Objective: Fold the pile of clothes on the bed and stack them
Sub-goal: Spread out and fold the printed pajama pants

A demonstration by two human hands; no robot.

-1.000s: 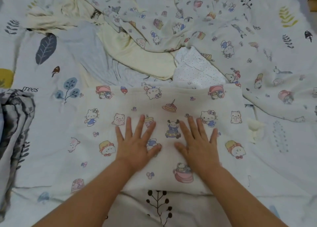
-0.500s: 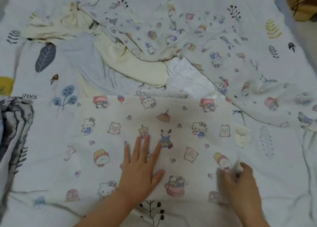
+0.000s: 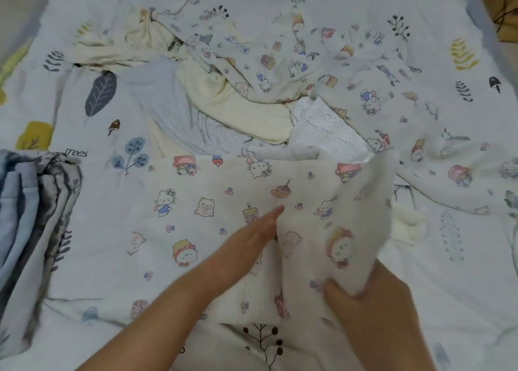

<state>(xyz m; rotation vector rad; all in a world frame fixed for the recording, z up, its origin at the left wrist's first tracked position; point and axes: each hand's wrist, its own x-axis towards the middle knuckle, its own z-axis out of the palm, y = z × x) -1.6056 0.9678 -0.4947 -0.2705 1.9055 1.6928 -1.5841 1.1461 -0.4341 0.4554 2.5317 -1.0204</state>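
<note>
My right hand (image 3: 372,300) pinches the printed cloth's (image 3: 196,216) right edge, lifted at lower right; my flat left hand (image 3: 252,236) marks the fold line leftward.

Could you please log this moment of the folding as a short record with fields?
item being folded: cartoon-print cloth, spread flat on the bed sheet
left hand: flat, fingers straight, pressing the cloth near its middle
right hand: grips the cloth's right edge, lifted and swung toward the middle
unfolded pile: second cartoon-print cloth, cream garment, pale blue garment, white dotted garment, all behind the cloth
folded stack: grey and blue fabric at the left edge
stage: side fold under way
</note>
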